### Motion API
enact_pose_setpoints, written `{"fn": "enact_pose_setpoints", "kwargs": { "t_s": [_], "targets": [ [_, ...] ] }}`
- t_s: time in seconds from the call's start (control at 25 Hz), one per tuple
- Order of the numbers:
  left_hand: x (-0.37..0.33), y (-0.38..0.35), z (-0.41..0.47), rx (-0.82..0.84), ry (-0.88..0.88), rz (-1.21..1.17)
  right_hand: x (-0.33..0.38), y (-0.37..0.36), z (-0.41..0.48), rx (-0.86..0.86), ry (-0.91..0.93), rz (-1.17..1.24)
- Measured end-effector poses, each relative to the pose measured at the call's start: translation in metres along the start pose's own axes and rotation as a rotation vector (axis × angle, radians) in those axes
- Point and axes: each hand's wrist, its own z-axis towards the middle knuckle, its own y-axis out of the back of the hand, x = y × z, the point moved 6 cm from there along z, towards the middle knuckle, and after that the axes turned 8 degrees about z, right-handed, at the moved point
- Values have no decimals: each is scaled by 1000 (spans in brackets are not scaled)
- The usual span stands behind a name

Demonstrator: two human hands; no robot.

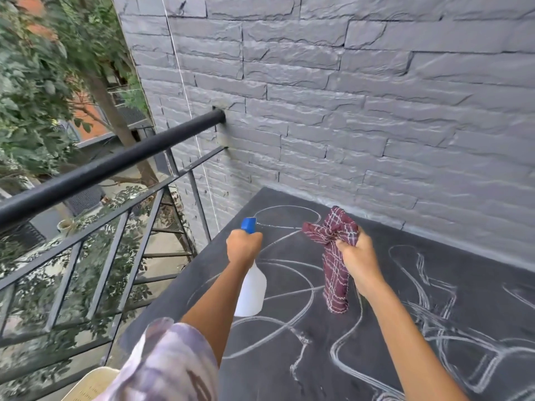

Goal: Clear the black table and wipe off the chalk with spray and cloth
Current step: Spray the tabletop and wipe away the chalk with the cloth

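The black table [362,357] fills the lower right, covered in white chalk lines [292,270] of loops and scribbles. My left hand [243,246] grips a white spray bottle [252,290] with a blue nozzle [249,224], held above the table's left part, nozzle pointing toward the wall. My right hand [357,257] is closed on a maroon plaid cloth [333,256], which hangs down from the fist with its lower end close to the tabletop.
A grey stone wall [347,96] runs along the table's far edge. A black metal railing [110,166] borders the left side, with trees beyond. A cream woven object [92,383] shows at the bottom left.
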Motion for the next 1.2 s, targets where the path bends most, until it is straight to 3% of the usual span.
{"fn": "enact_pose_setpoints", "kwargs": {
  "t_s": [0.32, 0.56, 0.6, 0.68, 0.76, 0.8, 0.96, 1.12, 1.2],
  "targets": [
    [46, 41, -1, -96, -33, -192, -17, -25, 3, -17, 53, -77],
    [102, 121, -12, -312, -42, -258, -47, -123, -21, 58, 123, -224],
    [110, 134, -15, -361, -43, -247, -59, -151, -30, 126, 118, -246],
    [129, 156, -21, -442, -38, -238, -95, -218, -57, 454, 20, -347],
    [145, 173, -24, -460, -27, -228, -143, -264, -86, 838, -23, -739],
    [154, 182, -23, -462, -16, -211, -163, -274, -90, 937, 67, -941],
    [181, 208, -16, -525, -8, -168, -186, -276, -68, 924, 529, -1230],
    [204, 221, -20, -581, 3, -118, -183, -310, -63, 699, 545, -1298],
    [211, 231, -23, -631, -6, -105, -180, -342, -89, 700, 534, -1269]
  ]
}}
